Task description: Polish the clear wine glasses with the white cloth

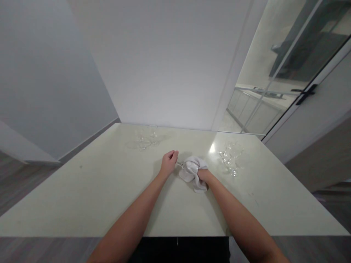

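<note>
My left hand (168, 162) is closed in a pinch on the thin stem of a clear wine glass (189, 168) held sideways over the pale table (95, 193). The glass's bowl is wrapped in a white cloth (195, 179). My right hand (203, 174) is mostly hidden in that cloth, gripping it around the bowl. Both hands are near the table's middle, a little towards the far side.
Clear glasses (144, 138) stand at the far left of the table by the white wall. Another group of clear glasses (230, 157) stands to the right of my hands. A glass door with a black handle (304, 94) is at the right.
</note>
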